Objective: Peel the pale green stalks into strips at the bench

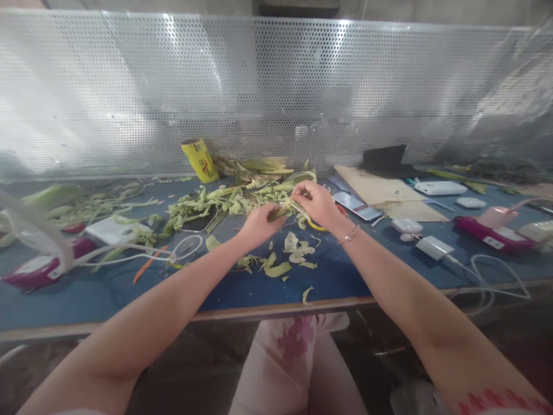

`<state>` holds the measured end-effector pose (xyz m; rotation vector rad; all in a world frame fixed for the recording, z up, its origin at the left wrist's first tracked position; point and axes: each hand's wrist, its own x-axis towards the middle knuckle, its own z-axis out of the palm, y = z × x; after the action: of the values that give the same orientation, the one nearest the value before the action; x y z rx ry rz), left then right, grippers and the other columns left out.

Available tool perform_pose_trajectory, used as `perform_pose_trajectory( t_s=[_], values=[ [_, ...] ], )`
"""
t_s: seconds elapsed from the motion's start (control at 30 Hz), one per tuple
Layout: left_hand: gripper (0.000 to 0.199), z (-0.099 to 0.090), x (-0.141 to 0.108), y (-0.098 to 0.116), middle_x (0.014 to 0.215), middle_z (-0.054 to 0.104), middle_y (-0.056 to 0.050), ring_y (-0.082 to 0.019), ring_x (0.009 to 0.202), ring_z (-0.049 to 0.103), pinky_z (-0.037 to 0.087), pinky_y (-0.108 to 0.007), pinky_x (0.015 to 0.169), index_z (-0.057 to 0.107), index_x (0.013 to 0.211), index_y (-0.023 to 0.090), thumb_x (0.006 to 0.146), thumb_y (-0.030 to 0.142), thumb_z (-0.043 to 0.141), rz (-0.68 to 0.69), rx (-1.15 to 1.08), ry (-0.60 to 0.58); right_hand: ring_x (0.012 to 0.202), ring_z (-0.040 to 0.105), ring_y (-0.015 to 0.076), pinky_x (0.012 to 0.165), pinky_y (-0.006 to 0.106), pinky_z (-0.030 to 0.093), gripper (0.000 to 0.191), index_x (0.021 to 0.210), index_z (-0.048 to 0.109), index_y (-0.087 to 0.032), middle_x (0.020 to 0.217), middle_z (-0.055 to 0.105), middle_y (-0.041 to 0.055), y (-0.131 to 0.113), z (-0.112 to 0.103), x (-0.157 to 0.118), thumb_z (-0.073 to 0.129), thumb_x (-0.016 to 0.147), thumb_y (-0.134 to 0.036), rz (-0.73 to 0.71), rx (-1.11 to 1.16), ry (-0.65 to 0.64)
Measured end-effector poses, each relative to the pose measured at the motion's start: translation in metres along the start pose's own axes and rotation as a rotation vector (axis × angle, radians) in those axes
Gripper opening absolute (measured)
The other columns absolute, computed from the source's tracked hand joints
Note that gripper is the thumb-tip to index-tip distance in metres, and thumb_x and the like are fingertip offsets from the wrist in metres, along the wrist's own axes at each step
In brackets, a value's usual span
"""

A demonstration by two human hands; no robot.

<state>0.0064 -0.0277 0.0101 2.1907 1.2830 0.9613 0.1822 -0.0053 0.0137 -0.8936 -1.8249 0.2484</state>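
Over the middle of the blue table (259, 294), my left hand (262, 223) is closed round a pale green plant stalk (279, 213). Close beside it, my right hand (314, 203) pinches the same plant piece near its pale end, with the fingertips almost meeting the left ones. Behind both hands lies a heap of green stalks and curled leaves (233, 199). Torn leaf scraps (276, 268) and pale peelings (296, 248) are scattered below the hands. A yellow curved item (317, 226) shows partly under my right hand.
A yellow tube (200, 161) leans behind the heap. Phone (356, 206), cardboard (375, 187), earphone case (406, 226) and white charger (434, 248) lie right. Purple power strips (492, 235) sit at both sides. A white cable loop lies left. A perforated metal screen (276, 86) stands behind.
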Motion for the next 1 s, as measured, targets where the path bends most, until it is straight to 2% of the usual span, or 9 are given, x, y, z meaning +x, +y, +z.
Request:
perform_pose_trajectory(
  t_s=[0.13, 0.33, 0.43, 0.57, 0.7, 0.8, 1.0],
  values=[
    [0.019, 0.002, 0.003, -0.004, 0.059, 0.047, 0.003, -0.010, 0.059, 0.043, 0.034, -0.024, 0.058, 0.050, 0.064, 0.016, 0.069, 0.034, 0.057, -0.031, -0.184, -0.006, 0.071, 0.057, 0.0148, 0.070, 0.029, 0.044, 0.007, 0.076, 0.055, -0.019, 0.076, 0.062, 0.0024, -0.001, 0.000, 0.000, 0.056, 0.078, -0.025, 0.000, -0.006, -0.017],
    [0.018, 0.008, 0.010, -0.020, 0.073, 0.062, -0.002, -0.015, 0.072, 0.058, 0.045, -0.028, 0.072, 0.061, 0.076, 0.014, 0.060, 0.023, 0.057, -0.157, -0.619, 0.016, 0.069, 0.054, 0.0130, 0.067, 0.027, 0.042, 0.009, 0.078, 0.054, -0.018, 0.075, 0.060, 0.0018, -0.002, 0.000, -0.001, 0.055, 0.078, -0.027, 0.023, 0.027, -0.046],
    [0.018, 0.007, 0.011, -0.021, 0.070, 0.062, -0.003, -0.015, 0.068, 0.059, 0.048, -0.029, 0.068, 0.062, 0.075, 0.014, 0.061, 0.025, 0.057, -0.265, -0.812, 0.030, 0.063, 0.050, 0.0109, 0.062, 0.025, 0.040, 0.011, 0.077, 0.054, -0.018, 0.072, 0.058, 0.0001, -0.003, -0.001, -0.002, 0.056, 0.079, -0.028, 0.050, 0.062, -0.116],
    [0.028, 0.003, 0.009, -0.014, 0.064, 0.059, -0.003, -0.014, 0.059, 0.058, 0.048, -0.029, 0.059, 0.059, 0.071, 0.014, 0.064, 0.041, 0.062, -0.405, -0.921, -0.018, 0.064, 0.048, 0.0100, 0.062, 0.024, 0.039, 0.013, 0.074, 0.054, -0.017, 0.071, 0.056, -0.0009, -0.003, 0.001, -0.003, 0.056, 0.078, -0.029, 0.072, 0.134, -0.192],
    [0.028, 0.002, 0.006, -0.009, 0.060, 0.056, 0.000, -0.011, 0.053, 0.055, 0.047, -0.027, 0.057, 0.055, 0.066, 0.014, 0.062, 0.038, 0.069, -0.345, -0.969, -0.051, 0.065, 0.047, 0.0100, 0.063, 0.025, 0.039, 0.013, 0.075, 0.054, -0.017, 0.071, 0.055, -0.0009, -0.001, 0.006, -0.004, 0.057, 0.077, -0.030, 0.091, 0.213, -0.232],
    [0.027, 0.003, 0.004, -0.009, 0.054, 0.052, 0.002, -0.010, 0.049, 0.052, 0.043, -0.023, 0.052, 0.054, 0.063, 0.014, 0.061, 0.034, 0.072, -0.286, -0.906, -0.109, 0.065, 0.047, 0.0100, 0.064, 0.025, 0.039, 0.012, 0.075, 0.054, -0.017, 0.072, 0.055, -0.0006, 0.001, 0.007, -0.004, 0.057, 0.077, -0.029, 0.097, 0.231, -0.238],
    [0.028, 0.004, 0.004, -0.014, 0.050, 0.047, 0.003, -0.006, 0.045, 0.046, 0.035, -0.019, 0.044, 0.055, 0.059, 0.014, 0.065, 0.037, 0.070, -0.180, -0.787, -0.065, 0.062, 0.046, 0.0095, 0.060, 0.024, 0.037, 0.013, 0.075, 0.054, -0.017, 0.069, 0.054, -0.0013, 0.001, 0.004, -0.003, 0.058, 0.077, -0.029, 0.097, 0.235, -0.273]
  ],
)
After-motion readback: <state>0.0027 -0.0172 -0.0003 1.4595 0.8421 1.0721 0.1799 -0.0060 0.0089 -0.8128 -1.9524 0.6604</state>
